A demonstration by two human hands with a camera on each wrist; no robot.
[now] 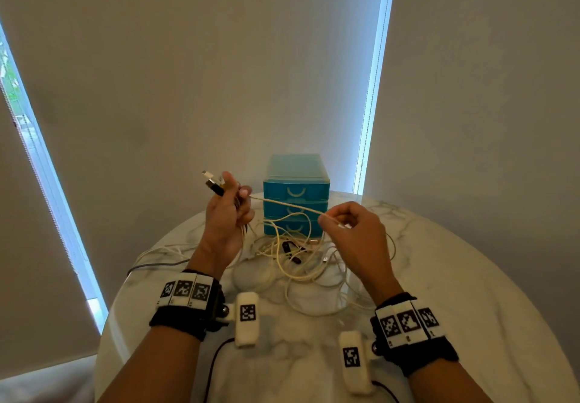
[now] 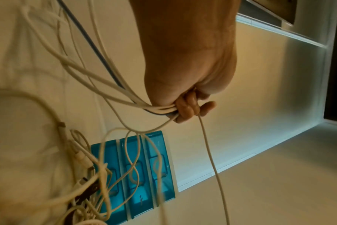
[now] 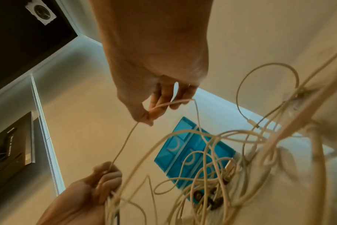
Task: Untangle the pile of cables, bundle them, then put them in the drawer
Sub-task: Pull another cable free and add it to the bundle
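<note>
Left hand: the left hand (image 1: pixel 227 214) is raised above the table's far left part, fingers curled tight round a bunch of cable ends; plugs (image 1: pixel 213 183) stick out of the fist toward 10 o'clock.
Right hand: the right hand (image 1: pixel 351 227) pinches one cream cable (image 1: pixel 288 206) between thumb and forefinger, the other fingers loosely curled.
Held cable: it runs taut from the left fist at 9 o'clock to the right pinch at 3 o'clock, passing in front of the drawer unit.
Cable pile: the cable pile (image 1: pixel 301 261) lies on the marble table (image 1: pixel 470 292) at 6 o'clock from both hands, strands rising into the left fist.
Drawer unit: the blue drawer unit (image 1: pixel 296 192) stands at 12 o'clock from the pile, all three drawers shut.
Wrist views: in the left wrist view, several white strands and a grey one (image 2: pixel 98 50) enter the fist.
</note>
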